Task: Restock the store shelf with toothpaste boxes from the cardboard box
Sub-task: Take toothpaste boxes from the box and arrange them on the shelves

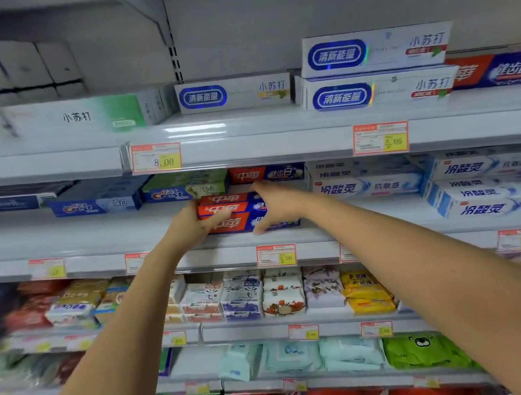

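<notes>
- Stack of red-blue toothpaste boxes (228, 208) sits on the second shelf (99, 236), between both hands.
- Left hand (192, 227) grips the stack's left end, thumb across the front.
- Right hand (277, 205) is spread wide over the stack's right part, fingers straight, thumb at the bottom edge.

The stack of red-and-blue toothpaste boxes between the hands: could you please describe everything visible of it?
The stack of red-and-blue toothpaste boxes looks like three long, glossy cardboard cartons lying flat, one on another, long faces forward: red at left with white characters, blue at right. It sits near the front of the white metal shelf. The left hand grips its left end, thumb across the front; the right hand lies spread over its right part, hiding it.
</notes>
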Motion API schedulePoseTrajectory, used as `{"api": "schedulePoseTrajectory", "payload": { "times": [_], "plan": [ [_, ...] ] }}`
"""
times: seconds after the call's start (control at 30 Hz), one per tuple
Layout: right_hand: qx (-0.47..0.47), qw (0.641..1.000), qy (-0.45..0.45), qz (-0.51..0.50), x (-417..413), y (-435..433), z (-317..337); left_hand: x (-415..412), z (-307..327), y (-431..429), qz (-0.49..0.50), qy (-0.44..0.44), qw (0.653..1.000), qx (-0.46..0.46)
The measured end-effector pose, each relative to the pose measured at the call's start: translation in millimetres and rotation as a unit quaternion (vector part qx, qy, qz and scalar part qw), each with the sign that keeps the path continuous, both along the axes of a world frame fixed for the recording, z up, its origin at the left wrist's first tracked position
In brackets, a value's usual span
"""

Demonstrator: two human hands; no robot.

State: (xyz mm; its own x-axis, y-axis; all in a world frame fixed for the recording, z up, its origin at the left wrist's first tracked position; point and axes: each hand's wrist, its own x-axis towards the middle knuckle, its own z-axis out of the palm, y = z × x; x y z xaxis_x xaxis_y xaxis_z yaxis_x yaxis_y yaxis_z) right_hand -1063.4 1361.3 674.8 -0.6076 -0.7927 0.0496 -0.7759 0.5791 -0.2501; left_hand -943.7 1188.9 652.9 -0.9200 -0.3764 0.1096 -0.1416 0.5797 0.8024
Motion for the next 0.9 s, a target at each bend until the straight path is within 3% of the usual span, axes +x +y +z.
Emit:
{"api": "schedulePoseTrajectory", "payload": {
  "times": [0.17, 0.43, 0.6, 0.9],
  "plan": [
    [0.000, 1.000, -0.009, -0.022, -8.6, -3.0, 0.0, -16.7, -0.2, -24.8, 0.009, 0.038, 0.996, -0.077],
    [-0.040, 0.997, -0.028, -0.057, -30.8, -6.7, 1.9, -54.5, -28.5, -74.8, -0.018, -0.105, 0.948, -0.301],
    [-0.055, 0.996, -0.044, -0.061, -46.3, -3.4, 4.5, -56.4, -30.6, -67.0, 0.014, -0.154, 0.940, -0.305],
    [-0.079, 0.991, -0.078, -0.071, -76.4, -11.6, -2.6, -56.5, -27.0, -66.1, -0.018, -0.194, 0.919, -0.342]
  ]
}}
